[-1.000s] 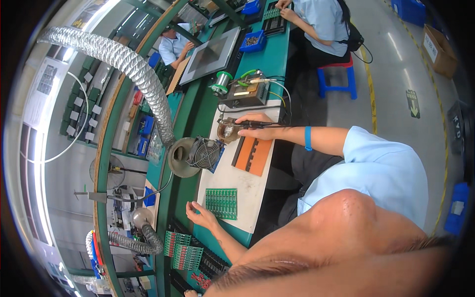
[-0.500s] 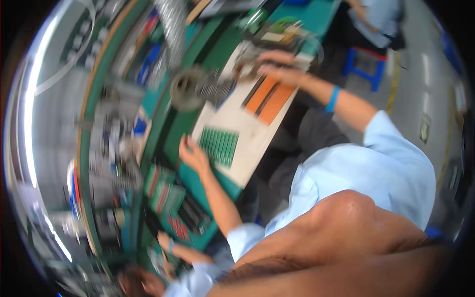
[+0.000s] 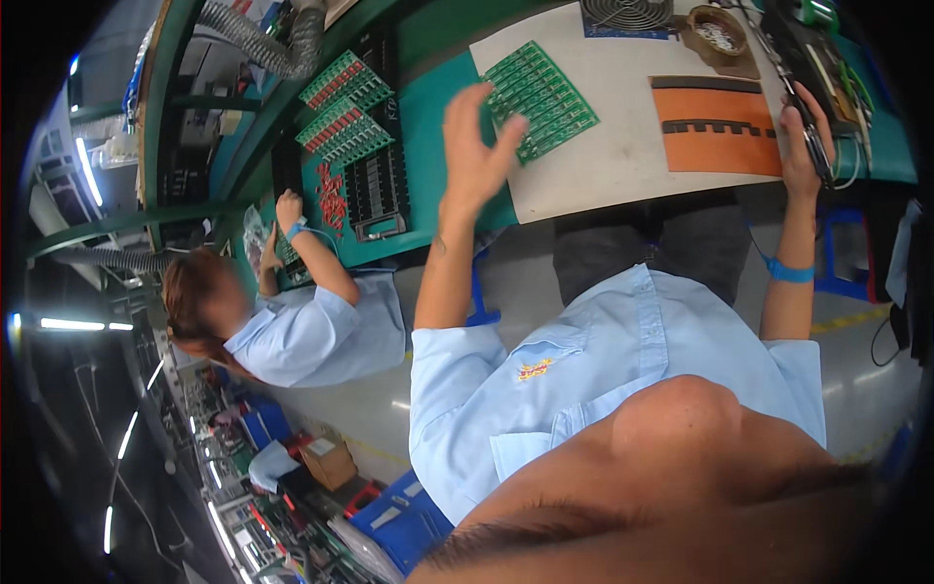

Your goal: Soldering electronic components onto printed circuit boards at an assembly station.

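My left hand (image 3: 475, 156) is at the left edge of a green circuit board panel (image 3: 547, 97), which lies on a white sheet (image 3: 613, 161). Its thumb and fingers are apart and reach over the panel's edge; whether they touch it I cannot tell. At the right end of the sheet, my right hand (image 3: 808, 146) is closed around a long, thin dark tool (image 3: 783, 66), whose exact kind does not show. Between the hands lies an orange pad (image 3: 715, 151) with black strips across it.
A fan (image 3: 628, 12) and a brown dish of small white pieces (image 3: 718, 37) stand at the back. On the left are more circuit board panels (image 3: 342, 131), loose red parts (image 3: 331, 200) and a black rack (image 3: 375, 190). A co-worker (image 3: 302, 321) sits there.
The view has swung round, so the bench now runs across the top. My left hand has come to the panel's edge; my right hand now grips the dark tool.
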### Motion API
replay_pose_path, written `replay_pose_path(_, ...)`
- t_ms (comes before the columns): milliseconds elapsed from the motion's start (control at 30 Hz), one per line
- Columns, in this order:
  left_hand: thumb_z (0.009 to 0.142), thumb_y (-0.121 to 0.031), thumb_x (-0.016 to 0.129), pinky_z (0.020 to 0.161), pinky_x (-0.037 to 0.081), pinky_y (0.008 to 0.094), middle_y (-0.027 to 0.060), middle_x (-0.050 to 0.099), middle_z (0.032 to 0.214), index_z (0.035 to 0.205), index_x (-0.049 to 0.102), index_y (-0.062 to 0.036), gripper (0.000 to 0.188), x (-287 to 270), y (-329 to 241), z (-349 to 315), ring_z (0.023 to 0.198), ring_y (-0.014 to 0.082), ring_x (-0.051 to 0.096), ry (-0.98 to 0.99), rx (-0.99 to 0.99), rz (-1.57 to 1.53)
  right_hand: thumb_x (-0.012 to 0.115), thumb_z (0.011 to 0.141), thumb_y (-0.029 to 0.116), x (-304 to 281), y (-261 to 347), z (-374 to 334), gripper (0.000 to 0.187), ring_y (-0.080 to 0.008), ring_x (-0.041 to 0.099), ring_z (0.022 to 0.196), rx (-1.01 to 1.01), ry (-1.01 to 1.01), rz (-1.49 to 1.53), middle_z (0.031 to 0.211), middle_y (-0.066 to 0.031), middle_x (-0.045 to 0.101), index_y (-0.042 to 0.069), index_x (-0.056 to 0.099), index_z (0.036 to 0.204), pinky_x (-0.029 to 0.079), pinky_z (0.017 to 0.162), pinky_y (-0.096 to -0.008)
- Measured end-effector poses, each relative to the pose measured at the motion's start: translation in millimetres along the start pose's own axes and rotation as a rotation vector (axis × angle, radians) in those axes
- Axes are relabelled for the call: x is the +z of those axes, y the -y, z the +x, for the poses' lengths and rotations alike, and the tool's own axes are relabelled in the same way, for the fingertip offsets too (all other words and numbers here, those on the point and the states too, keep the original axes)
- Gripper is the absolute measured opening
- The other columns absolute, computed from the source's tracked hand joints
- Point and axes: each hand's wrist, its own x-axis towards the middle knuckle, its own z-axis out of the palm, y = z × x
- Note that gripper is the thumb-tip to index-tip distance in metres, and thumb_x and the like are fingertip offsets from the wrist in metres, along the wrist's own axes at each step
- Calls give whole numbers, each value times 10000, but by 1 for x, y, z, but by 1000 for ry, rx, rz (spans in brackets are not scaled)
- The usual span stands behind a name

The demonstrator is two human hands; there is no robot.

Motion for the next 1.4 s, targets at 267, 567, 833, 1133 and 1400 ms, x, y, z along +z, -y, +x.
replay_pose_path(267,819,-337,799,1071,442,428,149,588,1397,1268,639,-19,573,14,-17,-26,1313,361,536,185,162,341,692,958,133,-1,-4,-3,363,-195,705,1019,10,22,10,1117,-145,739,17,645,1299,546,914,-282)
replay_pose_path(567,820,-343,794,1040,486,415,131,669,1295,1169,706,-23,481,19,-11,-18,1277,340,586,218,177,397,678,959,101,-6,-12,-5,361,-205,704,1030,-16,30,44,1131,-167,728,-3,631,1302,551,920,-297)
replay_pose_path(833,827,-317,782,1011,511,404,151,670,1278,1155,704,-13,454,20,-9,-15,1247,346,607,212,193,397,663,963,79,-7,-13,-6,359,-204,696,963,-26,25,142,1113,-194,719,-37,617,1300,558,891,-280)
replay_pose_path(1133,843,-263,765,1007,515,411,180,664,1277,1153,694,8,418,17,-3,-3,1235,361,611,152,135,333,640,956,48,-9,-14,-4,374,-196,682,950,7,26,109,1108,-187,712,-39,606,1319,554,884,-287)
replay_pose_path(1400,895,-208,714,983,523,416,196,669,1261,1149,681,32,351,18,38,54,1193,377,625,31,133,340,631,941,58,-15,-5,-8,394,-197,663,979,49,23,38,1141,-164,698,-26,603,1325,531,908,-307)
